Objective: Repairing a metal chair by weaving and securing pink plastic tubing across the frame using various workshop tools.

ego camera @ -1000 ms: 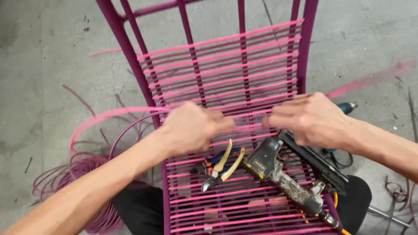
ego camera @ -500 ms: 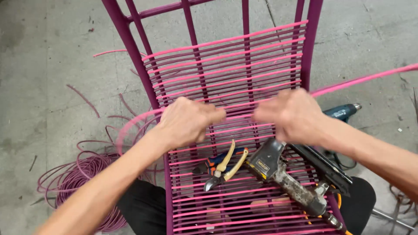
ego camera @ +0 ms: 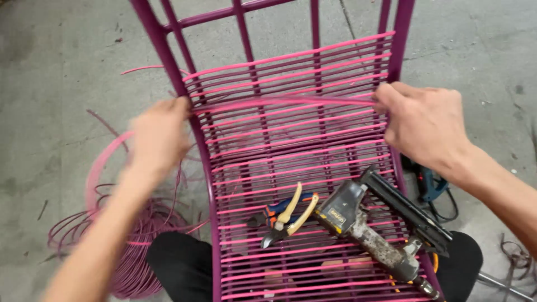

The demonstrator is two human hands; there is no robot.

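A magenta metal chair frame [ego camera: 168, 53] lies in front of me, strung with rows of pink cord [ego camera: 291, 61]. My left hand [ego camera: 159, 134] is at the frame's left rail and grips a pink cord strand [ego camera: 285, 100] that crosses the frame. My right hand [ego camera: 422, 120] pinches the same strand at the right rail. The strand is stretched between both hands. From my left hand, the cord loops down to the left [ego camera: 98, 168].
Yellow-handled pliers [ego camera: 288, 215] and a worn staple gun [ego camera: 380, 223] rest on the woven cords. A coil of pink cord [ego camera: 117, 246] lies on the concrete floor at left. A blue power tool [ego camera: 430, 184] sits on the floor at right. My dark-trousered knees [ego camera: 179, 263] show below.
My hands have moved apart from the frame's middle to its left and right rails, stretching the pink strand across. The left hand is blurred from motion.
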